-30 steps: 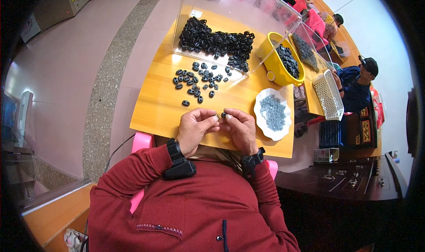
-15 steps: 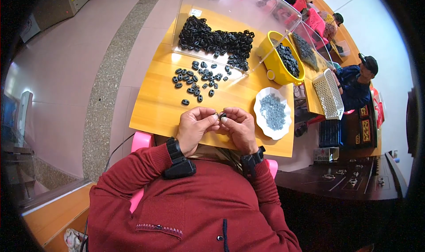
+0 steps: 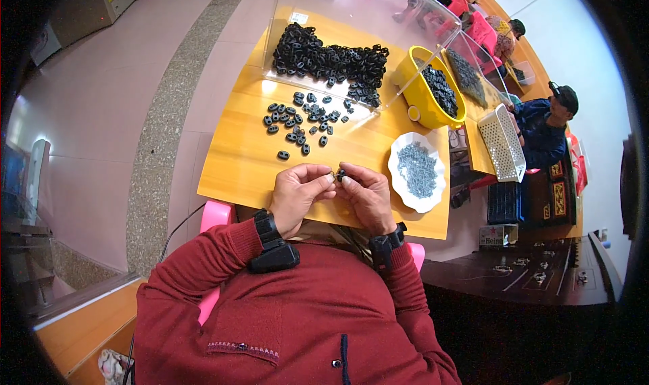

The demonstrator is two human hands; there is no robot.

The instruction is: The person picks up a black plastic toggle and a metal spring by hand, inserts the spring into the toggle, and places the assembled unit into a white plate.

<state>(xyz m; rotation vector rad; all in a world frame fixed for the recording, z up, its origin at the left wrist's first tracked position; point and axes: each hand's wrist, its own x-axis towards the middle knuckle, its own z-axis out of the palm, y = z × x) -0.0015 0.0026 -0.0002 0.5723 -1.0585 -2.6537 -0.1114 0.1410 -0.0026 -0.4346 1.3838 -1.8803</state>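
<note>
My left hand (image 3: 299,194) and my right hand (image 3: 364,194) meet over the near edge of the yellow wooden table (image 3: 236,162). Between the fingertips of both hands sits one small black oval part (image 3: 340,175), pinched from both sides. Several loose black parts (image 3: 301,120) lie scattered on the table just beyond my hands. Behind them, a big heap of the same black parts (image 3: 331,59) rests inside a clear plastic enclosure (image 3: 378,6). To the right of my right hand stands a white scalloped plate (image 3: 399,182) filled with small grey pieces (image 3: 418,170).
A yellow bucket (image 3: 420,94) with black parts stands at the back right. Beyond it are a white perforated basket (image 3: 506,141) and a seated person in blue (image 3: 544,125). A dark wooden counter (image 3: 527,283) runs along my right. Tiled floor lies to the left.
</note>
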